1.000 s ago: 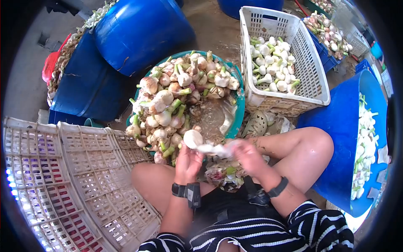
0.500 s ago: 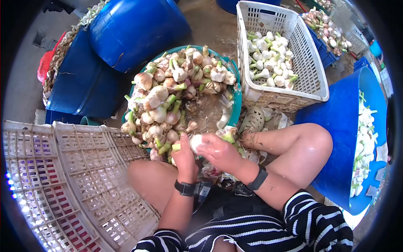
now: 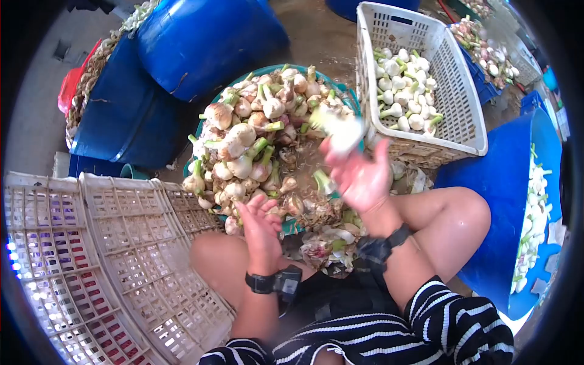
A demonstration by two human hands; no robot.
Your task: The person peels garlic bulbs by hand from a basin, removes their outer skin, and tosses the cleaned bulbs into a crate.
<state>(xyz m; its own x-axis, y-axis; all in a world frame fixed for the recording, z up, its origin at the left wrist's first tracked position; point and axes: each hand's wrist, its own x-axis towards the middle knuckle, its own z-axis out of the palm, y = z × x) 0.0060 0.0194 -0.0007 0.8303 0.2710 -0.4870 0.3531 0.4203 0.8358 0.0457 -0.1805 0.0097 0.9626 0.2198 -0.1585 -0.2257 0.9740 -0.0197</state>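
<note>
Piled high in a round teal tub [image 3: 348, 93], soil-stained garlic bulbs [image 3: 243, 143], many with green stem stubs, crowded toward the far and left edges; brown, wet-looking bottom toward the right edge. Above the tub's right edge, close in view to the near left corner of a white crate [image 3: 459, 91], a single pale bulb [image 3: 347, 135], blurred, just past the fingertips of the right hand [image 3: 362, 179]; hard to tell from the blur whether touching. Right hand unfolded, palm upturned, thumb well apart. Left hand [image 3: 261, 231] at the tub's near left edge, fingers spread and slightly bent, beside the lowest bulbs of the heap. Inside the white crate, clean white bulbs [image 3: 404, 88] with short green stems, gathered toward the left wall. At right, in a large blue tub [image 3: 480, 201], more white bulbs [image 3: 533, 225] along the inside. Beyond the crate's far right corner, a blue crate [image 3: 480, 79] heaped with brownish bulbs [image 3: 486, 52]. At far left, slatted off-white crates [image 3: 134, 243], and behind those, a dark blue tub [image 3: 121, 115] beside a big blue barrel [image 3: 210, 45]. Between the legs, a mound of peelings [image 3: 331, 246].
</note>
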